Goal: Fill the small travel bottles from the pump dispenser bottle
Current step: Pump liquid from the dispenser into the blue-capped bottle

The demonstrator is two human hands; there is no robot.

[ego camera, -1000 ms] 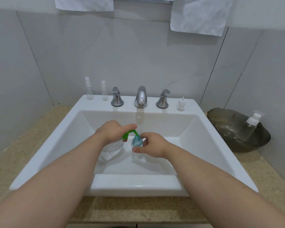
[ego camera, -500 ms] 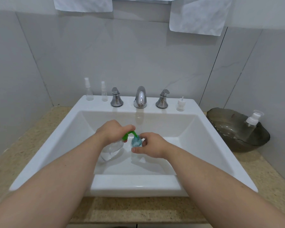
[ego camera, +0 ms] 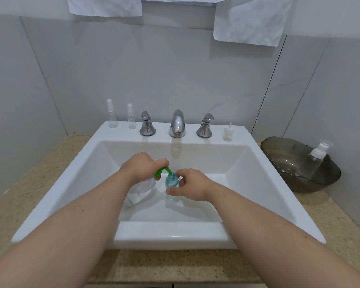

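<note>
Two bare forearms rise from the lower corners of the frame, crossing the speckled counter (ego camera: pixel 175 267) and the front rim of the white sink (ego camera: pixel 170 233), and meet over the basin at centre.

The left hand (ego camera: pixel 140 167) arches palm down with the wrist bent. Its grip is curled over the green pump head (ego camera: pixel 162 171) of the pump dispenser bottle (ego camera: pixel 140 192), fingertips on top. The bottle's clear body leans out below the hand toward the lower left. The hand hides its own thumb.

The green spout's tip sits at the mouth of the travel bottle (ego camera: pixel 172 181), a small bluish one just right of it. The right hand (ego camera: pixel 193 186) reaches in from the right and its grip pinches that bottle, thumb across the lower front and fingers curled round the far side. The bottle's base is hard to make out against the white basin, and its fill level cannot be read.

Farther up, the sink deck carries a taller spray bottle (ego camera: pixel 112 118) and a shorter spray bottle (ego camera: pixel 131 119) at the left. The faucet (ego camera: pixel 177 123) stands at centre between two handles, and a small white cap (ego camera: pixel 227 134) stands at the right. At the right edge a dark bowl (ego camera: pixel 289 173) on the counter holds a leaning clear bottle with a white pump (ego camera: pixel 318 156). Two white towels (ego camera: pixel 252 19) are cut off by the top edge.
</note>
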